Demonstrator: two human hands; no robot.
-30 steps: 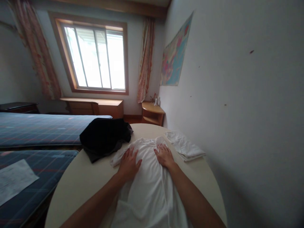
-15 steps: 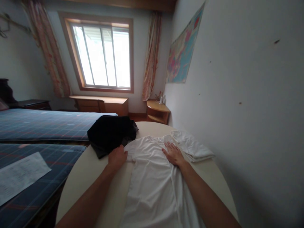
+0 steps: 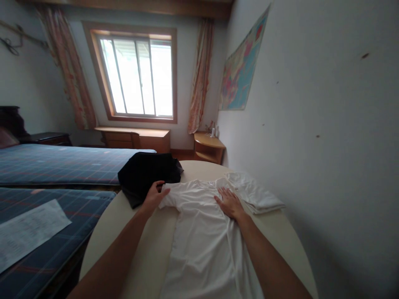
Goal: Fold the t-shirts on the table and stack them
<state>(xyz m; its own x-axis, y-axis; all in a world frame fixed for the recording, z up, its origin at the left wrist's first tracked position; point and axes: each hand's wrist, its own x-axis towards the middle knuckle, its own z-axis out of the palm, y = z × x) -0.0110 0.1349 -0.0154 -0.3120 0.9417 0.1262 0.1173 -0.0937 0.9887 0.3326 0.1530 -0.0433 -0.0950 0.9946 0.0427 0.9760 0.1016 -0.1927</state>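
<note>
A white short-sleeved T-shirt point(image 3: 202, 236) lies spread, with soft creases, over a round cream table point(image 3: 149, 253). At the edge of its left sleeve is my left hand point(image 3: 153, 198), thumb and fingers apart, with the thumb against the fabric. My right hand point(image 3: 230, 202) rests flat near the collar, fingers stretched out over the cloth. Beside the left hand sits a dark bundled garment point(image 3: 146, 172). Beyond the right hand lies a folded white garment point(image 3: 255, 193). The shirt's right side is partly hidden by my right forearm.
A white wall point(image 3: 343, 174) stands close along the table's right side. To the left are plaid mattresses point(image 3: 77, 164), the nearer one bearing a printed sheet of paper point(image 3: 34, 232). A wooden corner shelf point(image 3: 209, 141) and a low desk point(image 3: 154, 137) stand at the back.
My left hand has loosened from the sleeve's edge and moved slightly up, its fingers now apart. The sleeve lies more spread out. My right hand stays flat on the shirt.
</note>
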